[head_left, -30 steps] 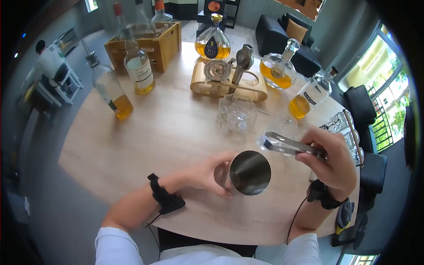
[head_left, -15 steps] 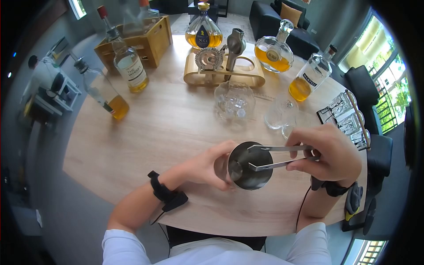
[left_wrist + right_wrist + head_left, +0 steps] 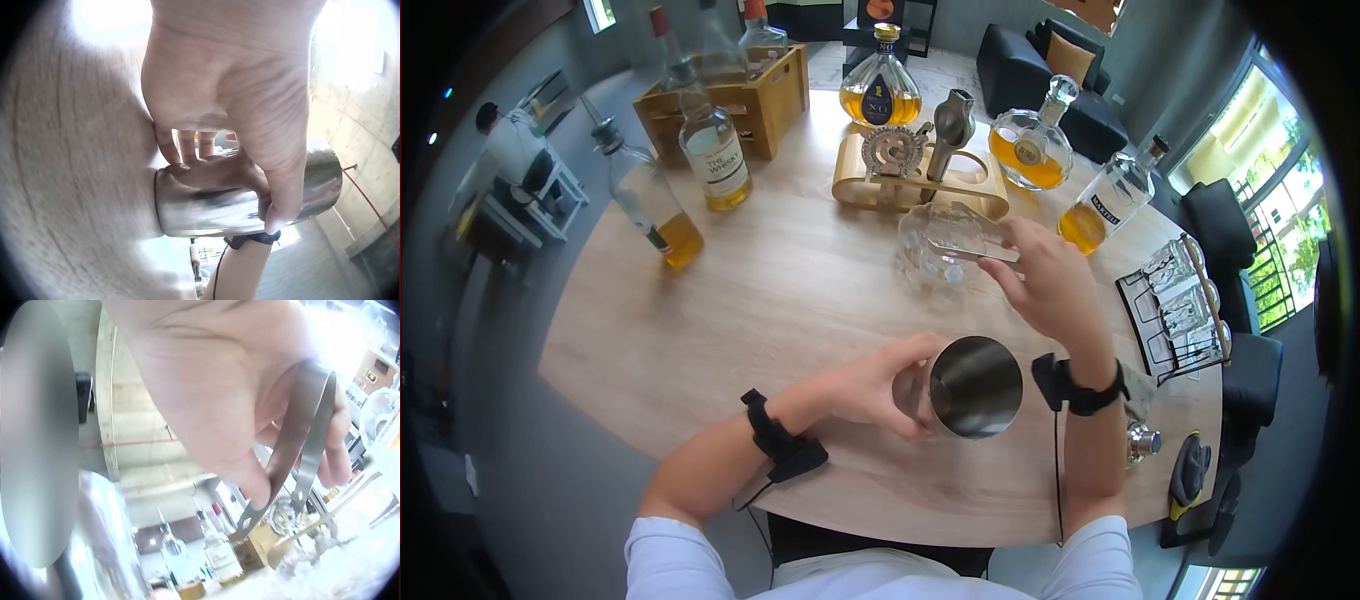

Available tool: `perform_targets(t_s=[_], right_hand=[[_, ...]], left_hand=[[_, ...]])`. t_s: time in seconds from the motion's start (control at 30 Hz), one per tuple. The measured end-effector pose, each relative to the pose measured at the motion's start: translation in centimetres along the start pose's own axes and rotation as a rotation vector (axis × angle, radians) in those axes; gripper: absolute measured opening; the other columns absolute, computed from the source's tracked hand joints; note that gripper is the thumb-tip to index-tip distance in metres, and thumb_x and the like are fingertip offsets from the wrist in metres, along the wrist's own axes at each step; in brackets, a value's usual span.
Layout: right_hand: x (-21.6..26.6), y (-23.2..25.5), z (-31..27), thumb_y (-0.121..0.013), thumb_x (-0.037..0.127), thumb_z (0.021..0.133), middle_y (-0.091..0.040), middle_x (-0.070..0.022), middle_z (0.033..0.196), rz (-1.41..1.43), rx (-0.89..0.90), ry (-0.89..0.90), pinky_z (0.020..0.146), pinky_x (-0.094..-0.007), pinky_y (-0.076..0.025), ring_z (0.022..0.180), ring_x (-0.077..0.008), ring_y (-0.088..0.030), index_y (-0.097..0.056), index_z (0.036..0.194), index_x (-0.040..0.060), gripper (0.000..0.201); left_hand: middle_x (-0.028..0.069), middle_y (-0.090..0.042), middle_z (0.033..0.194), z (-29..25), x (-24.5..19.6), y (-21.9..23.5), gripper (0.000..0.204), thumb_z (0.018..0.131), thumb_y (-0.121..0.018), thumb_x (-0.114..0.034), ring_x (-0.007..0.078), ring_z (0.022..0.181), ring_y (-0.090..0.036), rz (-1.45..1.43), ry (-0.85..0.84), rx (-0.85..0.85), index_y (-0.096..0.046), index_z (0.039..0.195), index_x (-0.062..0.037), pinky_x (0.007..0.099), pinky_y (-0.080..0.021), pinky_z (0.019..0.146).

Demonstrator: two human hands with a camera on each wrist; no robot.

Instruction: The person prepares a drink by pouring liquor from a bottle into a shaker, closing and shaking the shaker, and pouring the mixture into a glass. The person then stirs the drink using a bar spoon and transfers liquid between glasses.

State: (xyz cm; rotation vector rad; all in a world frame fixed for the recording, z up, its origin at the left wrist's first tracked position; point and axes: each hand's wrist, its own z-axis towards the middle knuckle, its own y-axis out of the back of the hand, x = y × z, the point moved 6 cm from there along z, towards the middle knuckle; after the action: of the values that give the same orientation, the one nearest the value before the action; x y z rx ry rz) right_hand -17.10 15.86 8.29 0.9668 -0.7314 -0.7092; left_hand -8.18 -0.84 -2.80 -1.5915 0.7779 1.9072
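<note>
My left hand (image 3: 870,385) is wrapped round a metal shaker tin (image 3: 980,390), its mouth facing the head camera. In the left wrist view, the base of the tin (image 3: 212,212) meets the tabletop, with the thumb on one side and fingers on the other. My right hand (image 3: 1055,285) holds metal ice tongs (image 3: 306,431) between thumb and fingers. Their arms stand apart in the right wrist view. The tips reach over a clear glass bowl (image 3: 910,270) with ice-like pieces in it, in front of the wooden bar-tool stand (image 3: 855,190).
Liquor bottles stand round the far side: a whisky bottle (image 3: 718,165), a bottle with a pourer (image 3: 655,215) and round decanters. A wooden crate (image 3: 785,100) holds more bottles. At the right are a wire rack of glasses (image 3: 1175,305) and a small metal shaker piece (image 3: 1142,443).
The tongs carried a clear piece to the tin, then spread over its mouth. Now my right hand has moved forward and left, bringing them over the glass bowl. My left hand keeps holding the tin.
</note>
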Motion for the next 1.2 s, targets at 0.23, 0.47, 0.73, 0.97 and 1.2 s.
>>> perform_targets(t_s=[0.23,0.47,0.73,0.97,1.2], right_hand=[[1.0,-3.8,1.1,-0.078,0.023,0.089,-0.065,-0.0119,0.105,-0.193,-0.097,0.096,0.086,-0.0420,-0.052,0.105,-0.0306,-0.064,-0.067,0.115,-0.0002,0.036],[-0.1,-5.5,1.5,-0.078,0.021,0.089,-0.068,-0.0094,0.113,-0.117,-0.007,0.141,0.092,-0.0416,-0.049,0.109,-0.0295,-0.063,-0.068,0.124,0.0028,0.042],[-0.3,-5.3,1.2,-0.077,0.023,0.089,-0.070,-0.0120,0.116,-0.052,-0.015,0.141,0.094,-0.0433,-0.048,0.112,-0.0315,-0.062,-0.064,0.134,0.0029,0.051],[1.0,3.1,0.3,-0.077,0.024,0.090,-0.070,-0.0156,0.117,-0.048,-0.092,0.066,0.096,-0.0441,-0.047,0.111,-0.0348,-0.063,-0.064,0.132,0.0029,0.048],[4.2,9.1,-8.1,-0.081,0.020,0.087,-0.067,-0.0159,0.124,0.002,-0.155,0.058,0.097,-0.0444,-0.048,0.113,-0.0370,-0.063,-0.063,0.133,0.0032,0.052]], left_hand=[[0.0093,-0.056,0.135,0.0,0.4,0.1,0.099,0.067,-0.092,-0.021,0.0241,0.124,-0.051,0.050,-0.076,-0.024,-0.048,0.155,-0.0115,0.0375,-0.043,0.104],[0.0089,-0.055,0.134,0.0,0.0,-0.1,0.098,0.068,-0.092,-0.022,0.0240,0.123,-0.051,0.032,-0.077,-0.011,-0.048,0.155,-0.0120,0.0372,-0.044,0.102],[0.0098,-0.054,0.141,0.1,-0.1,-0.1,0.095,0.068,-0.091,-0.016,0.0240,0.134,-0.052,0.024,0.008,0.021,-0.046,0.151,-0.0062,0.0393,-0.041,0.114],[0.0094,-0.051,0.150,-0.1,-0.5,-0.4,0.106,0.067,-0.093,-0.015,0.0229,0.141,-0.047,-0.030,0.053,0.024,-0.038,0.158,-0.0072,0.0401,-0.038,0.119],[0.0089,-0.053,0.144,-0.4,0.1,-0.6,0.100,0.067,-0.094,-0.014,0.0241,0.139,-0.048,-0.122,0.095,-0.008,-0.046,0.154,-0.0083,0.0391,-0.035,0.118]])
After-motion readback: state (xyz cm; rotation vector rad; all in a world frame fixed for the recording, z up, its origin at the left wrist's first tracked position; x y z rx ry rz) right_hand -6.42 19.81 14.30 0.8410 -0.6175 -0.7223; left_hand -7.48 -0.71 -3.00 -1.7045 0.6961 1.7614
